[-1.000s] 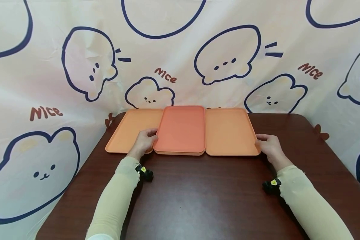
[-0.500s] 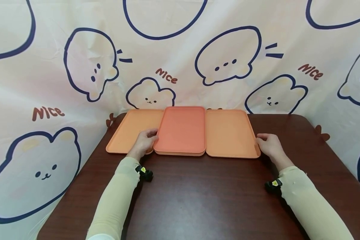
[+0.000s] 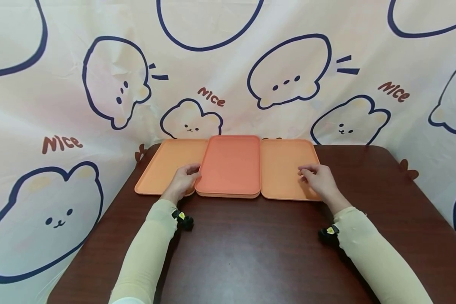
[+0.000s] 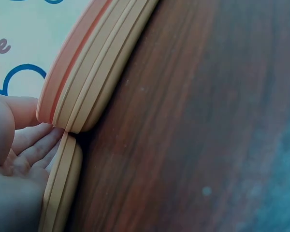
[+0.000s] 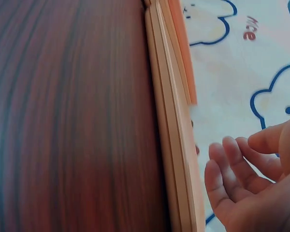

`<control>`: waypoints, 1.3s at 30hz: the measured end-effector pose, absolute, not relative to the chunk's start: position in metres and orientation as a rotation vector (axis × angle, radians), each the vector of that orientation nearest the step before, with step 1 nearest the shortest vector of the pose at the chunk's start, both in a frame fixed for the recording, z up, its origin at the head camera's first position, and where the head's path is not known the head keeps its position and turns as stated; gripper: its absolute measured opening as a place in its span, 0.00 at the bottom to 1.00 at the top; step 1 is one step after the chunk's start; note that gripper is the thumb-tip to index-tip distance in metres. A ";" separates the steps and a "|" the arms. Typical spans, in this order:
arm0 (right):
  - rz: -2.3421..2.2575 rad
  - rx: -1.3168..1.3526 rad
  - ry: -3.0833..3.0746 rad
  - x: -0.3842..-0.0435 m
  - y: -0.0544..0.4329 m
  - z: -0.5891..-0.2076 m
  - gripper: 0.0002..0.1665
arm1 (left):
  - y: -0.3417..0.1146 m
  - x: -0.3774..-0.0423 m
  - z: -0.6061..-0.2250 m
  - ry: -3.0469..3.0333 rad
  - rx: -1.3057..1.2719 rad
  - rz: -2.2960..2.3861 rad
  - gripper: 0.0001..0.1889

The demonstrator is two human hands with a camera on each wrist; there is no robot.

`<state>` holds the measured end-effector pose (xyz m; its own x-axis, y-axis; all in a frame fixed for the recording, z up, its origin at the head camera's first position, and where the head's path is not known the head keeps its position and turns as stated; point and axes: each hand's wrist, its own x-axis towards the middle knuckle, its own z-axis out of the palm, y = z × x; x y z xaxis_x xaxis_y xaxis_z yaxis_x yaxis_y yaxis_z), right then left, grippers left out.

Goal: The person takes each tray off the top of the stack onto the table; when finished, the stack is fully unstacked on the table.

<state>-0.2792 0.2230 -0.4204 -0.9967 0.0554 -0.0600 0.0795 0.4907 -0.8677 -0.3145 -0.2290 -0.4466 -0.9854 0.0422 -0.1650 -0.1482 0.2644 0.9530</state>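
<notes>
A coral rectangular tray (image 3: 229,164) tops a middle stack, with light orange trays (image 4: 87,82) under it. Flat light orange trays lie on either side: a left tray (image 3: 163,166) and a right tray (image 3: 279,169). My left hand (image 3: 181,181) is over the left tray's near right part. Its thumb and fairly straight fingers touch the stack's left side; the left wrist view has the thumb at the coral rim. Over the right tray's right side hovers my right hand (image 3: 320,180), fingers loosely bent, holding nothing. In the right wrist view the fingers (image 5: 232,164) stand apart from the tray edge.
The trays lie near the far edge of a dark brown wooden table (image 3: 228,249). Right behind it hangs a pale cloth (image 3: 228,71) with cartoon bears and the word "Nice". Bare tabletop shows in front of the trays and to their right.
My right hand has let go of the right tray's outer edge and moved left, above that tray. My left hand and the trays have stayed in place.
</notes>
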 end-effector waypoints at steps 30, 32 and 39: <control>-1.535 -0.136 2.539 -0.306 0.117 -0.436 0.27 | -0.230 -0.313 -0.447 2.347 -0.112 1.829 0.28; -1.526 -0.105 2.546 -0.306 0.114 -0.436 0.28 | -0.230 -0.313 -0.447 2.350 -0.111 1.827 0.29; -1.383 0.000 2.689 -0.308 0.105 -0.434 0.19 | -0.229 -0.315 -0.448 2.354 -0.110 1.835 0.29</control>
<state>-0.3078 0.1051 -0.4337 -0.9931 -0.0539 -0.1046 0.0538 0.5827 -0.8109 -0.3147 -0.2290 -0.4483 -0.9853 0.0373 -0.1667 -0.1526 0.2469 0.9570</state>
